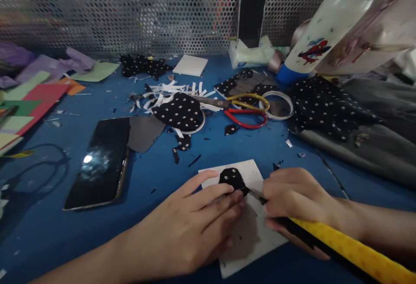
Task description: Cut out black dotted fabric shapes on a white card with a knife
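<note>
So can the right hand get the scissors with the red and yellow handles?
Probably, but the right hand would likely need to put down the yellow-and-black cutter it holds. The way to the scissors looks free, with just small scraps about.

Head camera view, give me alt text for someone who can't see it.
The left hand holds a black polka-dot fabric piece on a white board while the right hand grips a yellow-and-black craft knife, its tip at the fabric. Red-and-yellow-handled scissors and a smartphone lie on the blue table.
</note>
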`<state>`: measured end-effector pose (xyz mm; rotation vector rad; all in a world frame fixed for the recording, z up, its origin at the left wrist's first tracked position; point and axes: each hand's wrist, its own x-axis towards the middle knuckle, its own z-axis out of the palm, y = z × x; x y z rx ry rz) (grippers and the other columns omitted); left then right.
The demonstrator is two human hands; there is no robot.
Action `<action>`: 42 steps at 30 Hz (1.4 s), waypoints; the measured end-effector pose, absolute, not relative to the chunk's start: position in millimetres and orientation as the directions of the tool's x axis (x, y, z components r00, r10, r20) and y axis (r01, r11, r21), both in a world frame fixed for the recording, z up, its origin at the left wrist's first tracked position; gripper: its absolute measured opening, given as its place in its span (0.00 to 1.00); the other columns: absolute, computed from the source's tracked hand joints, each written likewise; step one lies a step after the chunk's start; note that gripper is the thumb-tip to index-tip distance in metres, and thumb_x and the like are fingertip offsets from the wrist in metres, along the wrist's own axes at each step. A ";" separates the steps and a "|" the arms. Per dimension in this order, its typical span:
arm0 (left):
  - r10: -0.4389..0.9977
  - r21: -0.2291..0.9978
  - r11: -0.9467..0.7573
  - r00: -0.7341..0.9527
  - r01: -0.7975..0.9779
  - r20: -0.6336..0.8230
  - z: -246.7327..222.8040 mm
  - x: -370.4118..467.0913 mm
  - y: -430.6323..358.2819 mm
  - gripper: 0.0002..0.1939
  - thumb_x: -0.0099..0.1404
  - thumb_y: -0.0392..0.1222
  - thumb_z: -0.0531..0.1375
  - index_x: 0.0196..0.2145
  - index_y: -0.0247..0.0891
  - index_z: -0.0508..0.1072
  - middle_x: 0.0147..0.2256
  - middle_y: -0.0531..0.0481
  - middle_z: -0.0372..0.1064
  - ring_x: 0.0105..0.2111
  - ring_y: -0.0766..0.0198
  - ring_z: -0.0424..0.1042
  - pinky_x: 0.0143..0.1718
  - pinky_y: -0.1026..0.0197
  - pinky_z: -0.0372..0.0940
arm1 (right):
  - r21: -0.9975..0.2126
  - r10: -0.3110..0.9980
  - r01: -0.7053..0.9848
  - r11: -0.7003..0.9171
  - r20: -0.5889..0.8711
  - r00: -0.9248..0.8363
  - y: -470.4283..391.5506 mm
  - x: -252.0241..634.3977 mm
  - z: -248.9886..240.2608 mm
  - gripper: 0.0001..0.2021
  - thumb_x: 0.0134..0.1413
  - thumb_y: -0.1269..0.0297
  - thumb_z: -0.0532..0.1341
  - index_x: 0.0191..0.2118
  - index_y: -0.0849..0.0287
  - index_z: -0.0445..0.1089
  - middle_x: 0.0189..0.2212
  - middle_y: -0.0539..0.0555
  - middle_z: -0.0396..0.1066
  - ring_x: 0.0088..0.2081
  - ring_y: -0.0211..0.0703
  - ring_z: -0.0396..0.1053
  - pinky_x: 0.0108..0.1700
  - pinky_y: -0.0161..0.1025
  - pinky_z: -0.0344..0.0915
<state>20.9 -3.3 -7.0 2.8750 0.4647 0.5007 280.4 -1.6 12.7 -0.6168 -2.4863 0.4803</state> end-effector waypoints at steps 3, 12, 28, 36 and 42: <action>0.324 0.220 -0.939 0.897 0.265 0.302 -6.2 21.0 -3.4 0.18 0.75 0.40 0.53 0.58 0.29 0.68 0.58 0.45 0.68 0.61 0.58 0.60 0.70 0.48 0.32 | -0.534 0.605 0.362 0.764 0.397 -0.690 -3.5 281.3 11.7 0.04 0.63 0.67 0.56 0.38 0.55 0.58 0.23 0.45 0.64 0.22 0.36 0.61 0.27 0.36 0.54; 0.325 0.204 -0.941 0.884 0.268 0.337 -4.8 20.2 -3.4 0.17 0.75 0.38 0.52 0.57 0.30 0.69 0.55 0.43 0.71 0.58 0.56 0.66 0.66 0.44 0.48 | -0.683 0.813 0.472 0.558 0.336 -0.476 -7.4 290.6 8.3 0.04 0.61 0.63 0.59 0.39 0.54 0.63 0.28 0.48 0.65 0.27 0.35 0.66 0.30 0.36 0.60; 0.347 0.233 -0.930 0.889 0.285 0.297 -5.8 19.8 -4.5 0.18 0.76 0.41 0.52 0.59 0.30 0.67 0.58 0.47 0.68 0.60 0.59 0.61 0.69 0.50 0.32 | -0.705 0.837 0.503 0.500 0.244 -0.491 -6.5 290.7 11.4 0.04 0.62 0.60 0.59 0.39 0.52 0.63 0.27 0.47 0.66 0.27 0.35 0.66 0.29 0.35 0.60; 0.352 0.256 -0.926 0.884 0.279 0.309 -5.7 20.4 -4.6 0.19 0.75 0.41 0.52 0.58 0.29 0.67 0.59 0.46 0.68 0.60 0.59 0.61 0.70 0.49 0.33 | -0.714 0.825 0.484 0.506 0.239 -0.512 -4.3 291.7 12.9 0.04 0.60 0.63 0.60 0.39 0.53 0.63 0.27 0.47 0.66 0.25 0.35 0.65 0.27 0.34 0.60; 0.341 0.256 -0.929 0.886 0.267 0.314 -2.2 20.3 -3.2 0.18 0.76 0.40 0.51 0.57 0.29 0.68 0.59 0.44 0.67 0.60 0.57 0.62 0.68 0.47 0.42 | -0.676 0.827 0.514 0.527 0.271 -0.492 -7.0 291.1 10.8 0.04 0.59 0.63 0.60 0.38 0.53 0.63 0.27 0.49 0.68 0.28 0.39 0.68 0.31 0.37 0.62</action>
